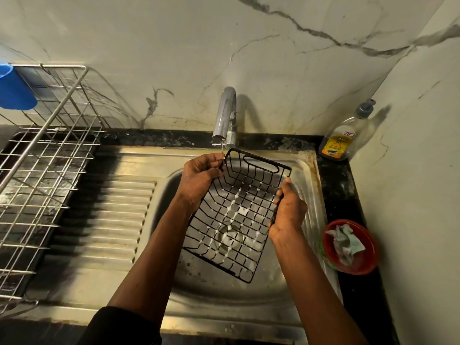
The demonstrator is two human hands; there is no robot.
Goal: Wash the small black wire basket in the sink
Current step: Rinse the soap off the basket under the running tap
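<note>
The small black wire basket (234, 215) hangs tilted over the steel sink bowl (306, 195), its open side facing me, white suds on its grid. My left hand (199, 180) grips its far left rim. My right hand (288, 207) grips the right rim. A thin stream of water falls from the chrome tap (225, 115) onto the basket's far left corner, by my left fingers.
A silver wire dish rack (44, 175) stands on the left, a blue cup (13, 88) at its top. The ribbed drainboard (104, 220) lies between rack and bowl. A dish soap bottle (342, 138) and a red bowl (368, 260) holding a cloth (346, 241) sit on the right.
</note>
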